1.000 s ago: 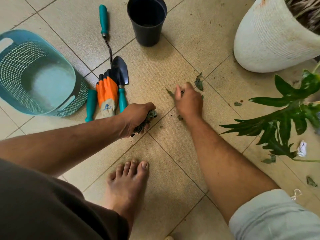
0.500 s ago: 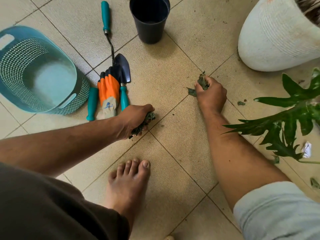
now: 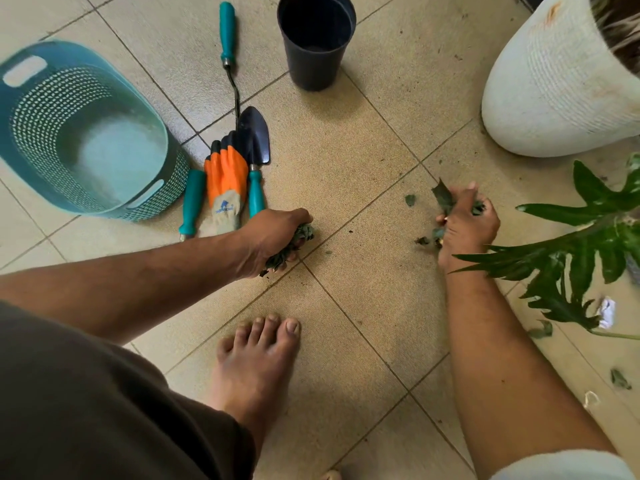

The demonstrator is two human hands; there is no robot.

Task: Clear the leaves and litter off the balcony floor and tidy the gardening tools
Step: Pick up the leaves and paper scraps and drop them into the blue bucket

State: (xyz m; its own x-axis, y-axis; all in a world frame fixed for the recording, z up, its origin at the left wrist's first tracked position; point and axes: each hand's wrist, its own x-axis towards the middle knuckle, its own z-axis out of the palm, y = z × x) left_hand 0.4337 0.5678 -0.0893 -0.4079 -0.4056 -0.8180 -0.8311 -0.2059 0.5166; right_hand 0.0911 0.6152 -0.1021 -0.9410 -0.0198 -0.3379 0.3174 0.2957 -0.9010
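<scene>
The left hand (image 3: 273, 237) grips a bunch of dry leaves (image 3: 294, 245) low over the tiles, and the right hand (image 3: 465, 230) closes around more leaf pieces (image 3: 443, 199)

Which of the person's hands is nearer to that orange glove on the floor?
The left. The left hand, gripping a clump of leaves, sits just beside the orange glove. The right hand holds leaves far off toward the white pot.

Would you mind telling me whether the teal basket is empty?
Empty: the basket shows only its bare pale bottom, nothing inside.
</scene>
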